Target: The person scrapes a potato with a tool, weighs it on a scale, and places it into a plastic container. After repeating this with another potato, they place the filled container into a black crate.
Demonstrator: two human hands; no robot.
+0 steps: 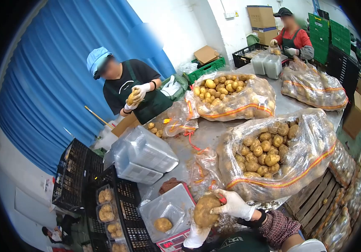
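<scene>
Both of my hands wear white gloves and meet around one large brown potato (206, 211) near the bottom centre. My right hand (233, 206) grips its right side, fingers bent over it. Below the potato, my left hand (197, 236) supports it from underneath, its fingers partly hidden. Just left of them, a clear plastic tray (173, 214) holding a single potato (163, 224) rests on a scale (185, 189) with a red edge. An open mesh sack of potatoes (265, 153) lies beyond my right hand.
Stacked clear trays (140, 155) stand left of centre. A black crate (124, 210) holds packed potatoes. Farther back are another open sack (235, 107) and a third (312, 86). One co-worker (136, 84) holds potatoes at the left; another (291, 38) works at the far end.
</scene>
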